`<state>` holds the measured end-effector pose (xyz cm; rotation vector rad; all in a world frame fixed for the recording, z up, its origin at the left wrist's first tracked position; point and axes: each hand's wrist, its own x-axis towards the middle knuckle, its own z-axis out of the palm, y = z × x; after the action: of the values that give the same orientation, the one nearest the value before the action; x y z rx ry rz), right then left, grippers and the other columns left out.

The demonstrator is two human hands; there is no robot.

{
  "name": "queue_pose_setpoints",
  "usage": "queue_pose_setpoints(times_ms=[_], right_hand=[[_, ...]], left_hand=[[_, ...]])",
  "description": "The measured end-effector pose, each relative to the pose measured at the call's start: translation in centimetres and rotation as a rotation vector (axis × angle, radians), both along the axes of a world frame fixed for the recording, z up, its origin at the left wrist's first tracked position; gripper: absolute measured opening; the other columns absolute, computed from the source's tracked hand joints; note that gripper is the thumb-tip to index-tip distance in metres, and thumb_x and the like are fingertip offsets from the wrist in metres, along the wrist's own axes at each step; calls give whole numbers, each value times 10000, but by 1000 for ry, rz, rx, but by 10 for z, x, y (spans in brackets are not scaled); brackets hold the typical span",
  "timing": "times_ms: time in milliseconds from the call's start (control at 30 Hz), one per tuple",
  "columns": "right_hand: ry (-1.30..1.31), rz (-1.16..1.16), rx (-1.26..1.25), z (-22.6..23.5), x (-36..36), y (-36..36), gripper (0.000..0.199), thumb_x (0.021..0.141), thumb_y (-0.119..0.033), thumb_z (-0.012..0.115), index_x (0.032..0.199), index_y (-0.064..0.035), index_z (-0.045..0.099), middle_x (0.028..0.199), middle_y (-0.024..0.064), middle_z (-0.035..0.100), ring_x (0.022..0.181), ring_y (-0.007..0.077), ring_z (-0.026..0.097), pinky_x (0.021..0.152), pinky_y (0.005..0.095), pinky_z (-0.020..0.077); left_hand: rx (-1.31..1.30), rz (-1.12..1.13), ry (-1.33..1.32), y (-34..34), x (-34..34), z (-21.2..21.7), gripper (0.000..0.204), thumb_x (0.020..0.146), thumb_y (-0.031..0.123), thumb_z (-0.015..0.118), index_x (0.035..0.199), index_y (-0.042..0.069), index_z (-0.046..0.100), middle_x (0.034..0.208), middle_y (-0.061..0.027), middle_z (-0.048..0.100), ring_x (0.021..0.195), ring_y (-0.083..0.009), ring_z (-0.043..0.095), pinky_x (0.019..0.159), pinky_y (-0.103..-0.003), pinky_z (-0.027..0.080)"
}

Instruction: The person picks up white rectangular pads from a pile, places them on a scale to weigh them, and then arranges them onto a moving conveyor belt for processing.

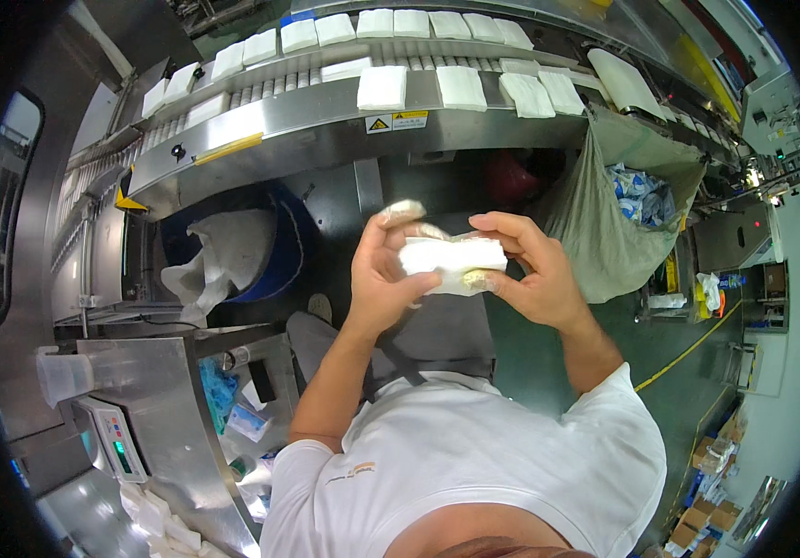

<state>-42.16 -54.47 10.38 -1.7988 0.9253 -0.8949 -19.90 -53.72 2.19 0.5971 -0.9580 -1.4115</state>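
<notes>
A folded white stack of wipes or tissue-like sheets (460, 258) is held up in front of my body, its exact kind not clear. My left hand (381, 268) grips its left end, thumb below and fingers above. At the other end my right hand (539, 270) pinches it between thumb and curled fingers. Pale covers wrap some of my fingertips, and a yellowish one is on my right thumb. Beyond my hands, similar white stacks (460, 88) lie along the near steel edge of the conveyor (307, 116), and more line its far side.
At left stands a blue bin (293, 246) with white sheeting in it. To the right hangs a beige cloth sack (595, 223) holding blue-and-white packaging. A steel table (153, 372) with a digital scale (116, 442) is at lower left. Cardboard boxes (702, 521) sit at lower right.
</notes>
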Motion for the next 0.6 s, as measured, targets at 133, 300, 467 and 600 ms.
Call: queue_pose_setpoints(times_ms=[133,300,467,600], right_hand=[[-8,-194,-12,-13,-4,-2,575,863,46,744,1399,-13,546,1250,134,705,1113,193,703,968,320,554],[-457,-56,387,-44,-10,-23,453,915,26,706,1351,11,584,1201,92,700,1081,144,678,942,307,554],[-430,-5,415,-56,-13,-21,319,949,-47,716,1257,1,651,1130,41,699,1022,103,653,894,282,539],[-7,-275,-225,-35,1,-19,242,888,-41,755,1120,8,708,1003,78,678,914,117,659,767,296,543]], left_hand=[[-85,266,-215,3,-12,-3,619,792,21,898,1292,-26,535,1142,-157,727,1041,-226,725,892,-337,604],[-343,578,-745,6,-13,-17,466,784,75,918,1149,-52,656,1172,-143,686,1035,-214,721,857,-332,618],[-289,445,-580,9,-11,-16,607,851,32,853,1338,-14,493,1147,-125,704,1049,-180,681,911,-297,547],[-49,395,-305,1,-19,-9,600,869,-58,793,1372,-10,467,1161,-143,701,1077,-194,677,954,-297,526]])
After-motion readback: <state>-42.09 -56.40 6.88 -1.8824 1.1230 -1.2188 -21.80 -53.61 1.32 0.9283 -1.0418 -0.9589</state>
